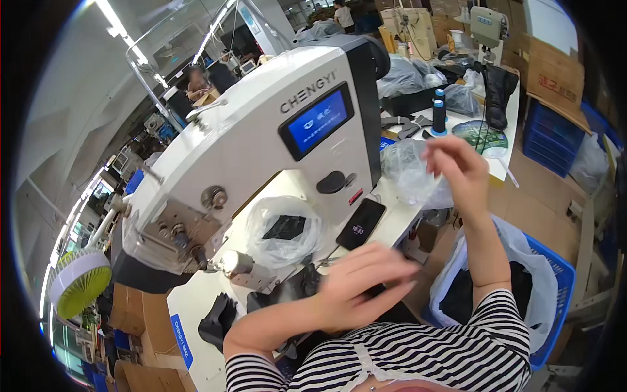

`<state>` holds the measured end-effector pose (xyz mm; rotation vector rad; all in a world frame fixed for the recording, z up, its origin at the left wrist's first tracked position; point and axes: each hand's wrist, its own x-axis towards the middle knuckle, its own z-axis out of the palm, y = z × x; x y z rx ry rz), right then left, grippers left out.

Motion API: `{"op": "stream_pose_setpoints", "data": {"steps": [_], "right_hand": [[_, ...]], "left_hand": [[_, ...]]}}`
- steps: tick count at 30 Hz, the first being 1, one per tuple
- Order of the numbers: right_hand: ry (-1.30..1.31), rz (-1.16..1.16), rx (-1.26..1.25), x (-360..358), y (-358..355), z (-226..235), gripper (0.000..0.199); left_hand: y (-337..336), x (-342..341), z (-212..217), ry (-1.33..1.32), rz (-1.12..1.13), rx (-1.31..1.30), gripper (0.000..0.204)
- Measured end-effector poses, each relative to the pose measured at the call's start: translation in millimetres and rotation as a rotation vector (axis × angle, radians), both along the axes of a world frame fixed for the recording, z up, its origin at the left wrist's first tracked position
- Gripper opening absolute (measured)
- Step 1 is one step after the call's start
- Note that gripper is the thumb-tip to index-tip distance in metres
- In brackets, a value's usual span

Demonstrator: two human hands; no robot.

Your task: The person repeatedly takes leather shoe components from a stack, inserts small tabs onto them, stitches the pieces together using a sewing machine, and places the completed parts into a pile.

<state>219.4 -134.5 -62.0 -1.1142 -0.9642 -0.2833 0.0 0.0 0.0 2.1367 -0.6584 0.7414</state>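
My left hand [366,281] lies low in front of me with its fingers stretched out and blurred. It hovers over dark pieces [304,281] on the white table [196,300], under the head of a white sewing machine [261,130], and I see nothing in it. My right hand [457,163] is raised at the table's right end, its fingers curled against a crumpled clear plastic bag [408,173]. Blur hides whether it grips the bag. A black phone [360,223] lies between the hands.
A clear bag with black pieces [284,232] sits under the machine arm, and more black pieces [219,317] lie at the table's left. A blue crate [555,281] lined with plastic stands at my right. Behind are a blue thread spool [439,114], a black boot [499,95] and a green fan [78,281].
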Motion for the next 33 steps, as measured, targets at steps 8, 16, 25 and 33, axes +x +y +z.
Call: {"op": "stream_pose_setpoints", "data": {"steps": [8, 16, 25, 33], "right_hand": [[-0.686, 1.402, 0.282, -154, 10, 77, 0.017], [-0.663, 1.757, 0.327, -228, 62, 81, 0.018], [-0.730, 1.865, 0.030, -246, 100, 65, 0.016], [-0.386, 1.251, 0.122, -246, 108, 16, 0.011]], "left_hand": [[30, -131, 26, -0.206, -0.836, -0.314, 0.010], [44, -205, 24, -0.185, -0.794, -0.292, 0.018], [69, -267, -18, -0.090, -0.545, -0.170, 0.016], [42, -255, -48, -1.199, 0.167, -0.114, 0.016]]}}
